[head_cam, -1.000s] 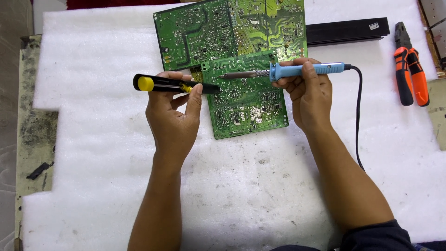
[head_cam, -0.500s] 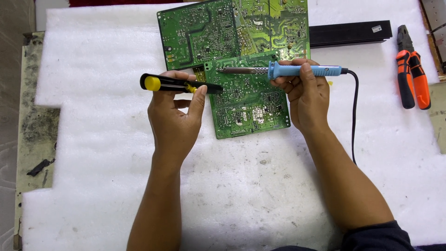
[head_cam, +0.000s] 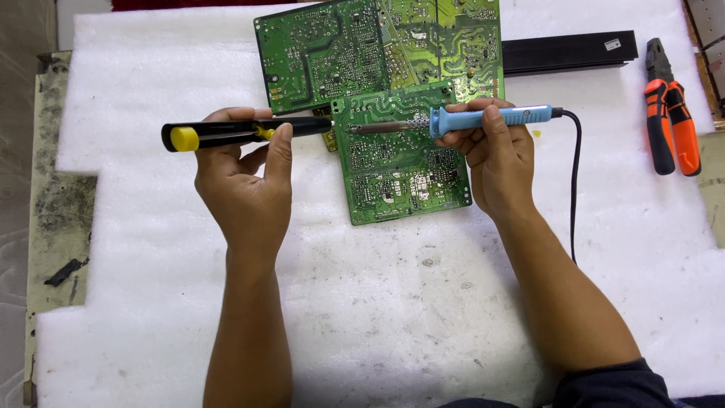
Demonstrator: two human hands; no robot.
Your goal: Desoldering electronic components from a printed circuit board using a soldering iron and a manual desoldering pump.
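Two green circuit boards lie solder side up on white foam: a large board (head_cam: pixel 340 49) at the top and a smaller board (head_cam: pixel 400 170) overlapping its lower edge. My left hand (head_cam: pixel 245 185) grips a black desoldering pump (head_cam: pixel 242 132) with a yellow plunger end, held level, its nozzle at the smaller board's upper left corner. My right hand (head_cam: pixel 495 155) holds a blue soldering iron (head_cam: pixel 468 119). The iron's metal tip points left over the smaller board's top edge, a short gap from the pump's nozzle.
The iron's black cord (head_cam: pixel 575 181) curves down past my right wrist. A long black bar (head_cam: pixel 566 53) lies behind the boards. Orange-and-black pliers (head_cam: pixel 668 113) rest at the right. The white foam sheet (head_cam: pixel 377 302) covers a worn table (head_cam: pixel 53 204) showing at the left.
The pump has moved slightly left, so its nozzle now sits at the board's corner. The iron stays over the smaller board's top edge. The view shifted a little.
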